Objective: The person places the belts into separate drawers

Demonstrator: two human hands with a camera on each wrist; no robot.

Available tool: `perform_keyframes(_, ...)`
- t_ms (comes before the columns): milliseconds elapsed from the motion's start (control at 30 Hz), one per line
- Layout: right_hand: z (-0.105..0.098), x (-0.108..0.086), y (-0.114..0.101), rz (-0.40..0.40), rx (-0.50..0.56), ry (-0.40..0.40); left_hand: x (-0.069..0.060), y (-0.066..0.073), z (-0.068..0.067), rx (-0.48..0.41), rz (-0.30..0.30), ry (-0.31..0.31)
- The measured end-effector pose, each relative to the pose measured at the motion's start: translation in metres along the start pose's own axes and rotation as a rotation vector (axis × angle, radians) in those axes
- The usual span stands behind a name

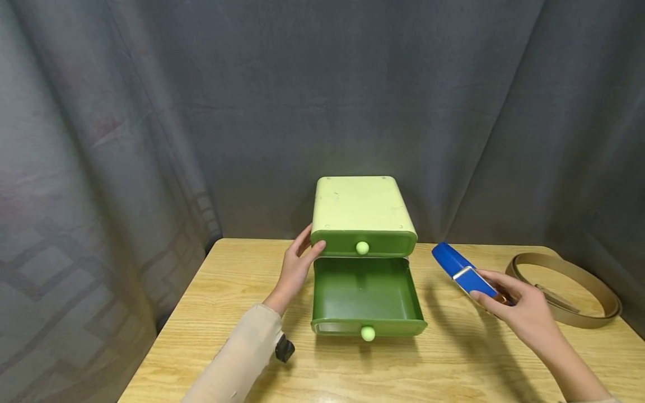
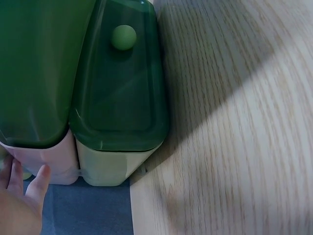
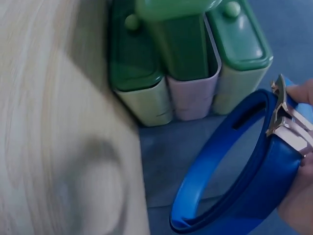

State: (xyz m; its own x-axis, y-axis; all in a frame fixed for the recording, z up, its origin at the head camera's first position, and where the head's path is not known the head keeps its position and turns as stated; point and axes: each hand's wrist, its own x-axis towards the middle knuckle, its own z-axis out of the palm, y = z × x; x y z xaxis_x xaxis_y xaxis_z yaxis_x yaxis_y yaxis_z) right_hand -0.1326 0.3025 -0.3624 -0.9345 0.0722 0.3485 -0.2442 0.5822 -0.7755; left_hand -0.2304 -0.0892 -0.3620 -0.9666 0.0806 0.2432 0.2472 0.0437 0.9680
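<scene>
A small drawer cabinet (image 1: 360,204) with a pale yellow-green top stands near the table's back edge. Its middle drawer (image 1: 363,291) is pulled out and looks bare inside; the top drawer (image 1: 342,244) is closed. In the left wrist view the lowest drawer (image 2: 117,93) is closed too. My left hand (image 1: 294,271) rests on the cabinet's left side, thumb at the front corner of the top drawer, fingers fairly straight. To the right of the cabinet, my right hand (image 1: 524,308) holds a coiled blue belt (image 3: 274,181) above the table, gripping it by the metal buckle (image 3: 291,125).
A coiled tan belt (image 1: 594,285) lies at the table's right, behind my right hand. The wooden table (image 1: 211,302) ends just behind the cabinet, where a grey curtain (image 1: 353,112) hangs. The open drawer's front juts out towards me.
</scene>
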Motion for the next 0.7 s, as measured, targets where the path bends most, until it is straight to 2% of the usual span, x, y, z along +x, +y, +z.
perform_keyframes(200, -0.007, -0.014, -0.013, -0.099, 0.031, -0.022, 0.001, 0.000, -0.001, -0.007, 0.003, -0.007)
perform_keyframes(467, -0.017, -0.030, -0.032, -0.158, 0.007, -0.054, -0.001, 0.000, 0.001, -0.006, 0.001, -0.015)
perform_keyframes(700, -0.018, -0.033, -0.046, -0.345, 0.073, -0.101, -0.001, 0.001, 0.002, -0.012, 0.000, -0.014)
